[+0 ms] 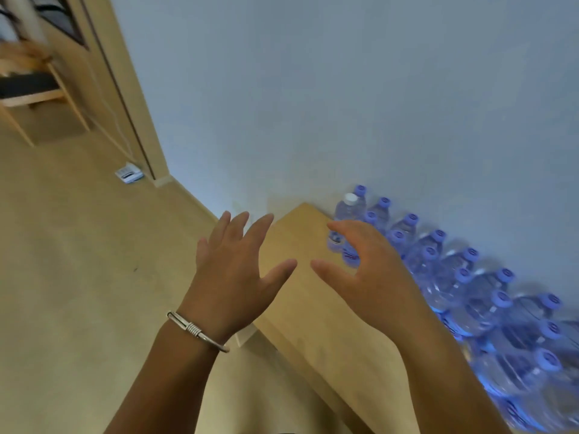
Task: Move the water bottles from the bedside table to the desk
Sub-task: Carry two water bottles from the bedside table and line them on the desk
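Several clear water bottles with blue caps [463,277] stand in two rows along the wall on a light wooden surface [300,245]. At the far end of the rows stands one bottle with a white cap [346,208]. My left hand [235,270], with a silver bracelet on its wrist, hovers with spread fingers over the surface's left edge and holds nothing. My right hand [366,270] is held with loosely curved fingers just in front of the nearest far-end bottles, covering part of them, and grips nothing.
A pale wall [344,104] runs behind the bottles. Tan floor [78,261] spreads to the left. A wooden door frame [125,98] and a chair leg [62,98] stand at the upper left, with a white power strip [129,173] on the floor by the frame.
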